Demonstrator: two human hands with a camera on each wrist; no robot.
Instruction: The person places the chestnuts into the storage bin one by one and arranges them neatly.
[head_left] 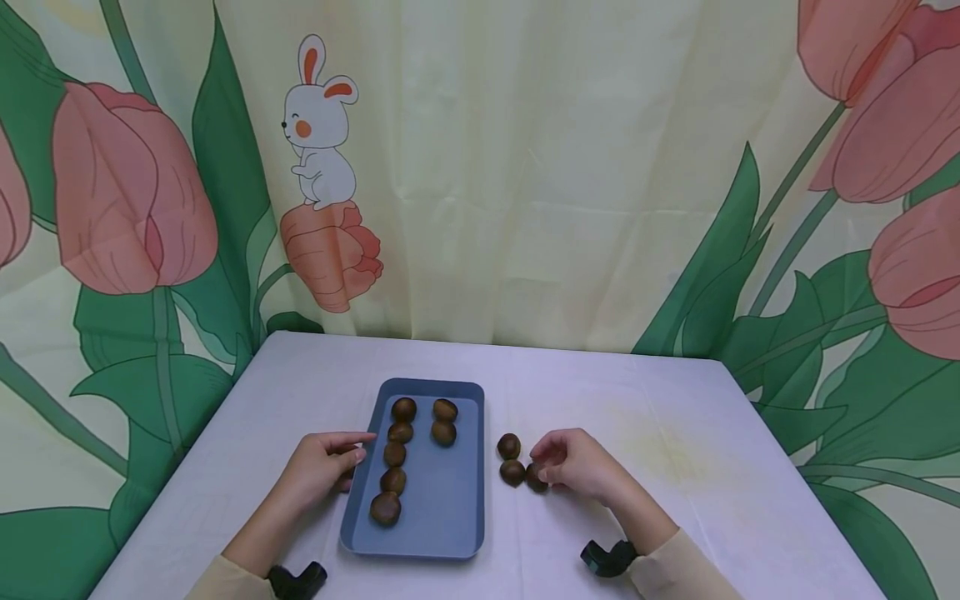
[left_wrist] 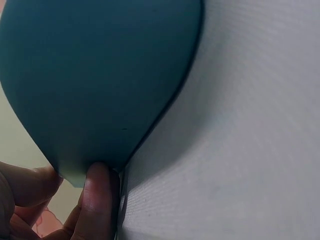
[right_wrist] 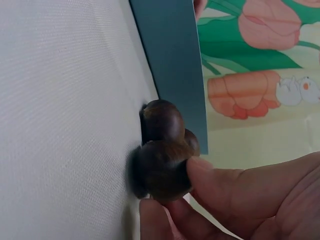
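A blue rectangular tray (head_left: pixel 438 533) lies on the table, with a column of several brown chestnuts (head_left: pixel 393 453) along its left side. Two more chestnuts (head_left: pixel 444 421) sit at its upper right. At the tray's left rim my left hand (head_left: pixel 318 467) holds the edge; in the left wrist view a fingertip (left_wrist: pixel 96 192) presses the outer wall. Right of the tray, my right hand (head_left: pixel 573 462) pinches a chestnut (right_wrist: pixel 162 170) between thumb and fingers, low over the cloth. Two loose chestnuts (head_left: pixel 511 460) lie just left of that one.
A white cloth covers the table (head_left: pixel 675 450). Behind it hangs a curtain (head_left: pixel 525 183) printed with tulips and a rabbit. Each wrist wears a black camera mount, such as the right mount (head_left: pixel 607 558).
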